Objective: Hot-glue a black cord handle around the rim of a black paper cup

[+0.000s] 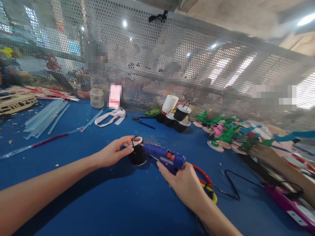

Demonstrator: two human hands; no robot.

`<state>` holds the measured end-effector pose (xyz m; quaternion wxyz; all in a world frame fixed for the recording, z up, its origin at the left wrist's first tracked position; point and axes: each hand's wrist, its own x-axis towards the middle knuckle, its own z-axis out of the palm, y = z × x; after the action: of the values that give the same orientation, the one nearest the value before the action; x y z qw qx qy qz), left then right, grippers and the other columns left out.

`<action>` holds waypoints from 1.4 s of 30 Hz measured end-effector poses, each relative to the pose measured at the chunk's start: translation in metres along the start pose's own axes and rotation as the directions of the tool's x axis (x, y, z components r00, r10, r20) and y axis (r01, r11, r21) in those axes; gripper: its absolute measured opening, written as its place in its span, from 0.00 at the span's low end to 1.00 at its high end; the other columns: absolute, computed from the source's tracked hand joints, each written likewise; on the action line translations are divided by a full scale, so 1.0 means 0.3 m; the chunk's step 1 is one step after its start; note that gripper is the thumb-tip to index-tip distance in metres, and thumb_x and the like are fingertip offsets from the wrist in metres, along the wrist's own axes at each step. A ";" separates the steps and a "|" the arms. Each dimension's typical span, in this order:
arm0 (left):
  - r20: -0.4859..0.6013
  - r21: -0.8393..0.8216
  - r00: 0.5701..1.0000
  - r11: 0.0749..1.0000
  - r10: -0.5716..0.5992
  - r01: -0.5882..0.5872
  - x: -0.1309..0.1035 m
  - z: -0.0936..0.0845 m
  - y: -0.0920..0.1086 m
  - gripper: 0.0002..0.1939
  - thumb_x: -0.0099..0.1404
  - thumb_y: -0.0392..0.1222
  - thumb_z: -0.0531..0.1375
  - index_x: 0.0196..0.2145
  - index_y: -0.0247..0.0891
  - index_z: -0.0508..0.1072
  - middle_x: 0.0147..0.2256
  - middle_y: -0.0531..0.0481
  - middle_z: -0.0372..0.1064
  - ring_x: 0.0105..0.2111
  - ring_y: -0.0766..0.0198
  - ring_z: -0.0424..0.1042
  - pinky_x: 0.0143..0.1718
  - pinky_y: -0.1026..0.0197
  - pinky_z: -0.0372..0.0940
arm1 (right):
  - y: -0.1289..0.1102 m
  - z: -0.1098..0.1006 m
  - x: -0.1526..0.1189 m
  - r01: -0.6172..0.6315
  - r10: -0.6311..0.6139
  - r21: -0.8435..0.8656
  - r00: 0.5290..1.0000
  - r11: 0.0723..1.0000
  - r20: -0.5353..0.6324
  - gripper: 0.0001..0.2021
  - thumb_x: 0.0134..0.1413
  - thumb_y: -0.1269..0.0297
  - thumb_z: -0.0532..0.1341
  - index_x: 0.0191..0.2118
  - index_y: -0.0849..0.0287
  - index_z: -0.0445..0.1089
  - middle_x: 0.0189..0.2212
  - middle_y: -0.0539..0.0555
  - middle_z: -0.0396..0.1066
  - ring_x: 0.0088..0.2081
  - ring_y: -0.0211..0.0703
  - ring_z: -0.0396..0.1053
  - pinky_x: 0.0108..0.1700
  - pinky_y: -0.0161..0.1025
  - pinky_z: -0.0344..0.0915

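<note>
My right hand (185,182) is wrapped round the handle of a blue hot glue gun (163,154) with a small red light on its side. The gun's nozzle points left and meets the side of a small black-wrapped cup (138,155), close under its white rim. That cup stands upright on the blue table. My left hand (114,151) grips its rim from the left, with the fingers over the top by a thin black wire (133,141). The fingers hide part of the rim, and the exact contact of nozzle and cup cannot be made out.
Behind stand similar black cups (182,113), a white cup stack (169,104), pliers (144,122), a ribbon (110,117) and a jar (96,98). Glue sticks (46,116) lie left; felt-like flowers (221,134) and a purple power strip (289,205) lie right. A perforated screen (137,65) borders the table.
</note>
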<state>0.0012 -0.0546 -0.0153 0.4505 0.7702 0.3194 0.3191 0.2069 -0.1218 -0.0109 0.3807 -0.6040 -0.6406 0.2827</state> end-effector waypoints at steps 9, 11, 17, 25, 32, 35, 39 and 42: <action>0.006 0.002 0.999 1.000 0.031 -0.031 0.003 -0.005 -0.014 0.07 0.61 0.40 0.50 0.26 0.37 0.57 0.53 0.40 0.57 0.55 0.57 0.54 0.53 0.52 0.49 | -0.002 -0.014 0.044 -0.082 0.079 -0.064 0.996 0.995 -0.043 0.13 0.42 0.56 0.57 0.19 0.61 0.63 0.11 0.49 0.62 0.12 0.35 0.58 0.15 0.33 0.57; 0.002 0.006 1.000 1.000 0.031 -0.031 0.003 -0.005 -0.016 0.07 0.61 0.40 0.49 0.27 0.37 0.57 0.53 0.40 0.57 0.54 0.58 0.55 0.53 0.52 0.49 | -0.006 -0.019 0.052 -0.110 0.110 -0.036 0.994 0.993 -0.019 0.13 0.43 0.56 0.57 0.20 0.61 0.64 0.11 0.48 0.60 0.12 0.34 0.58 0.15 0.32 0.57; -0.013 0.123 0.999 0.991 0.049 -0.047 -0.003 -0.006 0.007 0.05 0.61 0.37 0.48 0.27 0.37 0.56 0.52 0.39 0.57 0.53 0.59 0.57 0.52 0.52 0.51 | -0.001 -0.051 0.100 -0.126 0.129 0.214 0.992 0.969 -0.001 0.12 0.41 0.59 0.60 0.17 0.61 0.61 0.09 0.45 0.58 0.11 0.31 0.56 0.16 0.30 0.56; 0.013 0.552 0.991 0.826 0.132 -0.117 -0.010 -0.014 0.029 0.03 0.59 0.34 0.49 0.27 0.37 0.58 0.51 0.41 0.59 0.56 0.56 0.50 0.54 0.44 0.45 | 0.086 -0.046 0.272 -0.267 0.285 0.265 0.958 0.927 -0.034 0.08 0.43 0.66 0.59 0.19 0.63 0.65 0.17 0.52 0.68 0.18 0.33 0.64 0.20 0.30 0.59; 0.056 0.706 0.992 0.698 0.110 -0.117 -0.016 -0.004 0.034 0.04 0.58 0.32 0.50 0.28 0.36 0.62 0.53 0.42 0.57 0.56 0.54 0.51 0.54 0.41 0.42 | 0.134 0.012 0.349 -0.284 0.280 -0.030 0.955 0.958 -0.099 0.18 0.45 0.63 0.59 0.10 0.59 0.59 0.09 0.52 0.61 0.19 0.41 0.65 0.24 0.38 0.62; 0.071 0.728 0.990 0.672 0.122 -0.135 -0.018 -0.004 0.037 0.05 0.58 0.31 0.50 0.28 0.36 0.63 0.53 0.42 0.57 0.56 0.55 0.51 0.53 0.40 0.42 | 0.092 0.005 0.327 -0.212 0.180 -0.148 0.962 0.966 -0.204 0.16 0.42 0.66 0.61 0.10 0.58 0.58 0.20 0.60 0.67 0.38 0.54 0.67 0.39 0.46 0.60; 0.087 0.741 0.986 0.653 0.142 -0.159 -0.021 0.000 0.038 0.05 0.58 0.30 0.49 0.28 0.37 0.63 0.53 0.43 0.57 0.55 0.54 0.52 0.52 0.39 0.43 | -0.019 0.013 0.262 -0.016 -0.015 -0.198 0.988 0.980 -0.154 0.10 0.45 0.63 0.59 0.18 0.59 0.66 0.34 0.61 0.68 0.45 0.52 0.62 0.46 0.46 0.55; 0.098 0.746 0.980 0.639 0.172 -0.187 -0.023 0.006 0.036 0.06 0.58 0.30 0.49 0.29 0.37 0.63 0.52 0.42 0.58 0.55 0.54 0.53 0.52 0.39 0.43 | -0.081 0.063 0.225 0.245 -0.243 -0.006 0.965 0.970 0.097 0.13 0.51 0.59 0.53 0.25 0.59 0.70 0.39 0.58 0.67 0.44 0.45 0.63 0.45 0.41 0.57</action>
<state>0.0006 -0.0652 -0.0077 0.0606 0.9179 0.3405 0.1946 0.1789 -0.0559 0.0087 0.3760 -0.5099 -0.7300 0.2564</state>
